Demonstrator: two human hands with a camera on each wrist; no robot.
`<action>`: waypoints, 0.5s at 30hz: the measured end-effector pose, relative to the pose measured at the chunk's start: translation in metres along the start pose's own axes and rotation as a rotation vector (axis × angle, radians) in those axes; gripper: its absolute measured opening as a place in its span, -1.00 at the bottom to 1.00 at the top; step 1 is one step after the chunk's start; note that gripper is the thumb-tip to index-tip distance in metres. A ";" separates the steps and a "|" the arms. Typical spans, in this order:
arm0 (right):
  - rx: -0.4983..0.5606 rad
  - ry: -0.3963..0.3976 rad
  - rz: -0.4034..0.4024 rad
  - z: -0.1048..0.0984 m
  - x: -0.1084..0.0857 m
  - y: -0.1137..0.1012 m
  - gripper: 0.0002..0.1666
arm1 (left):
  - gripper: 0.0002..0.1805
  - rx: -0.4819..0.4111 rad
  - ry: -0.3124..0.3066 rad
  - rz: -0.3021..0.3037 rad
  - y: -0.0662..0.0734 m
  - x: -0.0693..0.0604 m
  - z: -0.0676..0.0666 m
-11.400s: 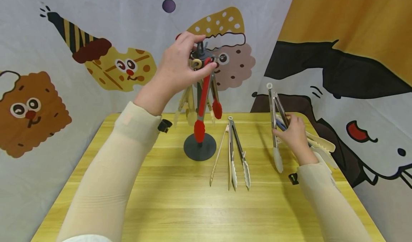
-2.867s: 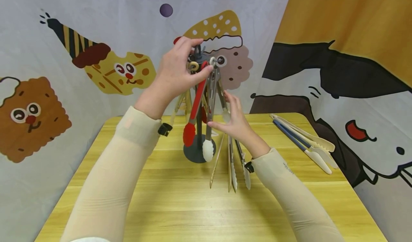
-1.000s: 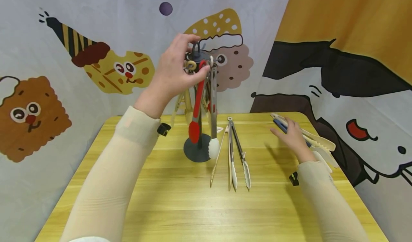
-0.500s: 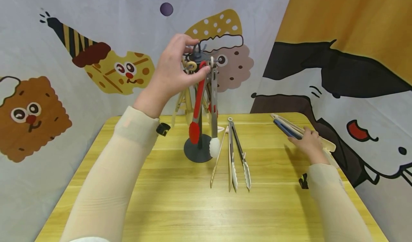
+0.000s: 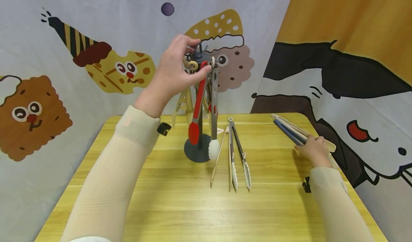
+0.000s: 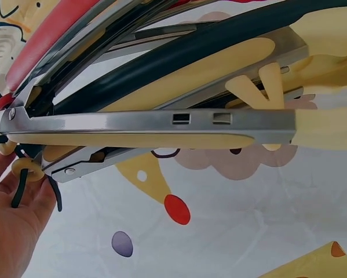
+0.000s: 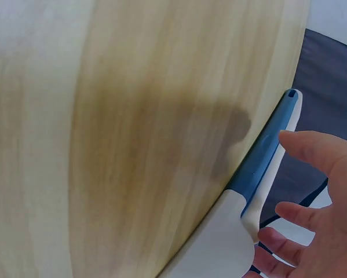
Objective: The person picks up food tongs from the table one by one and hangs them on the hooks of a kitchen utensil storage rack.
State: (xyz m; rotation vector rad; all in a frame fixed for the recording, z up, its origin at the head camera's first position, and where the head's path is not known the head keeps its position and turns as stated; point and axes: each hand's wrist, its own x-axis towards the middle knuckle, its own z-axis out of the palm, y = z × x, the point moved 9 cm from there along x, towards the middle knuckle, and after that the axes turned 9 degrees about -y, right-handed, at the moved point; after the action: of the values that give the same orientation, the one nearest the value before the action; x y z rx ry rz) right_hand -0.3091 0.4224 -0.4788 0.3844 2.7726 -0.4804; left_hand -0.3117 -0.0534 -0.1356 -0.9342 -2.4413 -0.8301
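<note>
My left hand (image 5: 175,64) holds the top of a dark stand (image 5: 196,151). Its thumb and fingers surround the hook ring. From the hooks hang red-tipped tongs (image 5: 194,131), metal tongs with white tips (image 5: 214,106) and, towards the back, cream-handled tongs (image 6: 173,139). At the table's right side, my right hand (image 5: 317,150) is low over blue-handled tongs (image 5: 288,131). The right wrist view puts the thumb across the blue handle (image 7: 260,156), with the other fingers spread beside it, next to a broad white head (image 7: 216,237). Whether the fingers touch it is unclear.
Beside the stand's base lie metal tongs with white tips (image 5: 246,174) and thin tongs with a twisted leg (image 5: 215,168). Cream tongs (image 5: 330,146) lie behind the blue-handled ones, near the right edge of the wooden table (image 5: 180,213). A printed cloth (image 5: 128,5) hangs behind.
White-tipped tongs, formerly in my right hand, now hang on the stand. That hand has returned to the right and slid down along the blue-handled tongs. The left hand stays at the stand's top.
</note>
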 end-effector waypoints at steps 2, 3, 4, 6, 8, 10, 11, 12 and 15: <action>-0.019 -0.001 0.003 0.000 -0.001 0.000 0.02 | -0.32 0.004 -0.004 -0.006 0.000 0.000 0.000; -0.023 -0.004 0.004 0.001 -0.001 0.000 0.00 | -0.31 0.006 -0.006 -0.009 -0.001 0.000 0.000; -0.028 -0.006 0.005 0.001 -0.001 0.000 -0.02 | -0.31 0.009 -0.008 -0.012 -0.001 0.000 0.001; -0.035 -0.014 0.007 0.001 -0.002 -0.001 -0.04 | -0.31 0.014 -0.011 -0.014 -0.001 0.000 0.001; -0.042 -0.024 0.008 0.002 -0.002 -0.001 -0.04 | -0.31 0.016 -0.011 -0.012 -0.001 0.000 0.001; -0.054 -0.035 0.011 0.004 -0.002 0.000 -0.05 | -0.31 0.016 -0.011 -0.009 0.000 0.001 0.001; -0.060 -0.040 0.011 0.004 -0.002 0.000 -0.05 | -0.31 0.016 -0.011 -0.007 0.000 0.001 0.001; -0.067 -0.044 0.012 0.005 -0.002 0.000 -0.05 | -0.31 0.015 -0.010 -0.006 0.000 0.001 0.001; -0.085 -0.056 0.016 0.006 -0.002 0.000 -0.10 | -0.32 0.013 -0.007 -0.001 0.000 0.000 0.001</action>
State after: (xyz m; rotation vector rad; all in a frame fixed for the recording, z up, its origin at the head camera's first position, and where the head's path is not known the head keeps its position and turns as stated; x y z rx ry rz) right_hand -0.3058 0.4199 -0.4831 0.3675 2.7234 -0.3630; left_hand -0.3118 -0.0524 -0.1358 -0.9335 -2.4505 -0.8116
